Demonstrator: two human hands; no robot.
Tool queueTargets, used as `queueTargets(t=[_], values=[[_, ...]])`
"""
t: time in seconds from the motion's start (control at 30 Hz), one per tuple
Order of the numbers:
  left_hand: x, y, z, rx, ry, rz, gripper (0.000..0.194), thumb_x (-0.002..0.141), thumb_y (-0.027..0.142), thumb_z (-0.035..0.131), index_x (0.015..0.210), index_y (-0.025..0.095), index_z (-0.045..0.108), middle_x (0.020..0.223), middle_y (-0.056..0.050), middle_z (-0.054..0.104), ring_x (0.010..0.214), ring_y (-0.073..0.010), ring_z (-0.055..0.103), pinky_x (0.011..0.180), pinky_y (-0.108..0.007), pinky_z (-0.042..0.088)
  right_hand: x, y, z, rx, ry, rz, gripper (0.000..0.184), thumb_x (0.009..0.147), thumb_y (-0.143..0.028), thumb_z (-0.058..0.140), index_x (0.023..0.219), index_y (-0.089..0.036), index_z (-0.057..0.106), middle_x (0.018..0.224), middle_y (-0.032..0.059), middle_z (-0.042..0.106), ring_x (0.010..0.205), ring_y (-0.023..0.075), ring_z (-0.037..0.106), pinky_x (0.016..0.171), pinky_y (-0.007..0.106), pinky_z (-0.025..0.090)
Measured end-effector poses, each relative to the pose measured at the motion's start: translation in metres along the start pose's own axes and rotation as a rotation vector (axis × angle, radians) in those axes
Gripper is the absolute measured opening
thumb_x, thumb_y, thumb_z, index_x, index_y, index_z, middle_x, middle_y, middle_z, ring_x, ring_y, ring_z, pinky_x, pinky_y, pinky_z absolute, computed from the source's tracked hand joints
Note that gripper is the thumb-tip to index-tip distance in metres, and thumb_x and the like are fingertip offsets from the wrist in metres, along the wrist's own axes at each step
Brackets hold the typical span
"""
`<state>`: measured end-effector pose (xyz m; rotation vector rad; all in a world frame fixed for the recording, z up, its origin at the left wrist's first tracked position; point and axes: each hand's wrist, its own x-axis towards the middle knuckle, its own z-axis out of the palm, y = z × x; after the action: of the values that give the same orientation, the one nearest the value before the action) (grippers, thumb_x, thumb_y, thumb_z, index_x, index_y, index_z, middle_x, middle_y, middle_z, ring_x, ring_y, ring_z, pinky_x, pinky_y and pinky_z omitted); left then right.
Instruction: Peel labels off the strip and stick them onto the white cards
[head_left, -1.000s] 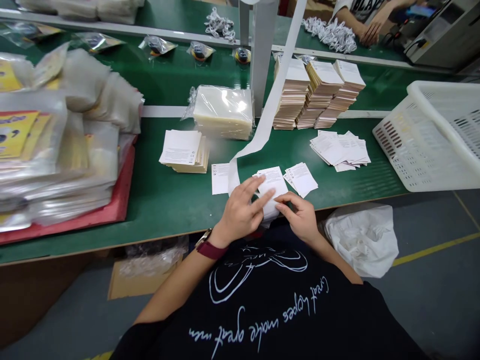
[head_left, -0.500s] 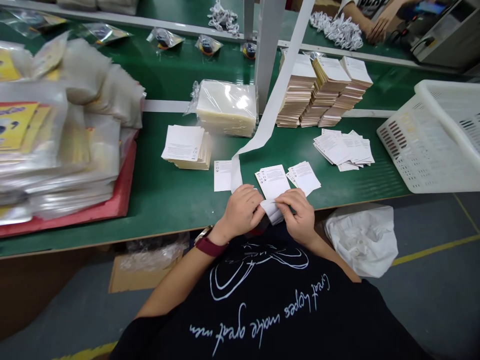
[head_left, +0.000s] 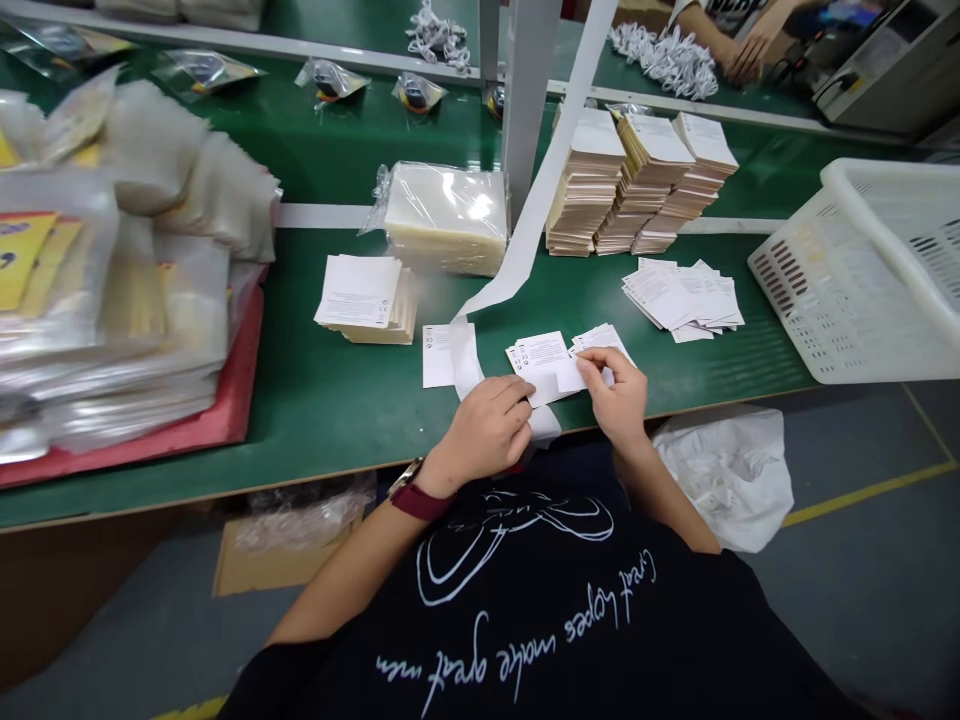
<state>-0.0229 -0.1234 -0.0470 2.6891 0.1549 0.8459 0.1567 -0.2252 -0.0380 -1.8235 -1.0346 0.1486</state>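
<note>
My left hand (head_left: 486, 430) lies curled over a long white paper strip (head_left: 469, 360), and its fingertips reach the edge of a white printed leaflet (head_left: 541, 358). My right hand (head_left: 615, 395) pinches a white sheet (head_left: 571, 376) at the near corner of that leaflet, beside a small pile of leaflets (head_left: 600, 340). I cannot tell whether the sheet and leaflet are one piece. A single leaflet (head_left: 437, 356) lies to the left of the strip. The strip's end (head_left: 544, 426) shows below my left hand.
The green workbench (head_left: 300, 400) holds tall leaflet stacks (head_left: 645, 185), loose leaflets (head_left: 679, 300), a plastic-wrapped pack (head_left: 446, 220) and bagged goods on a red tray (head_left: 240, 380). A white plastic crate (head_left: 862, 280) stands at right. A co-worker's hand (head_left: 750, 50) lies beyond a metal post (head_left: 521, 100).
My right hand has moved up and right, away from my left hand, and now pinches the sheet near the small pile. The strip's end has dropped lower, under my left hand.
</note>
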Motion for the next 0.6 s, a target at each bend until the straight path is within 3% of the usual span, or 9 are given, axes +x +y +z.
queueTargets(t=[0.23, 0.47, 0.6], values=[[0.001, 0.0, 0.002, 0.036, -0.036, 0.007, 0.014, 0.083, 0.011, 0.051, 0.08, 0.013, 0.065, 0.105, -0.012, 0.071, 0.103, -0.0268, 0.064, 0.084, -0.043, 0.055, 0.005, 0.005, 0.02, -0.026, -0.114, 0.03, 0.012, 0.083, -0.026, 0.059, 0.078, -0.021, 0.067, 0.077, 0.0019, 0.067, 0.072, 0.0169, 0.058, 0.072, 0.032, 0.049], [0.003, 0.0, 0.001, 0.037, -0.045, 0.001, 0.013, 0.081, 0.011, 0.052, 0.077, 0.014, 0.064, 0.102, -0.011, 0.071, 0.098, -0.0262, 0.064, 0.081, -0.042, 0.054, 0.006, 0.006, 0.02, -0.096, -0.148, 0.02, 0.011, 0.083, -0.025, 0.058, 0.076, -0.022, 0.066, 0.073, 0.0008, 0.065, 0.071, 0.0173, 0.056, 0.076, 0.035, 0.046], [0.003, 0.0, 0.0, 0.034, -0.086, -0.007, 0.013, 0.081, 0.011, 0.053, 0.08, 0.013, 0.065, 0.111, -0.012, 0.07, 0.101, -0.0267, 0.062, 0.083, -0.043, 0.053, 0.006, 0.006, 0.021, -0.154, -0.154, -0.007, 0.011, 0.083, -0.023, 0.057, 0.076, -0.022, 0.065, 0.071, 0.0003, 0.064, 0.072, 0.0181, 0.056, 0.078, 0.035, 0.043]])
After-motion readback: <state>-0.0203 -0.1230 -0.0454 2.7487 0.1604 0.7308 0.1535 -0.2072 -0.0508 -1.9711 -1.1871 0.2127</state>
